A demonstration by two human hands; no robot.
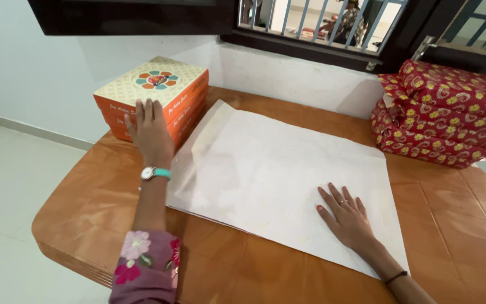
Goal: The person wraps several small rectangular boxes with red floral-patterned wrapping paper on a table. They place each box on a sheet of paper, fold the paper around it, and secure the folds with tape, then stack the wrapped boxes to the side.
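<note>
My left hand reaches to a stack of orange cardboard boxes with a patterned cream lid at the table's far left; the fingers rest against the stack's near side, spread, not gripping. A watch with a teal strap sits on that wrist. My right hand lies flat, fingers apart, on a large white sheet of paper spread over the middle of the brown table. The sheet's left edge curls up beside the boxes.
A pile of boxes wrapped in red flowered paper stands at the table's far right by the wall. A barred window is behind the table, with a person beyond it. Pale floor lies to the left.
</note>
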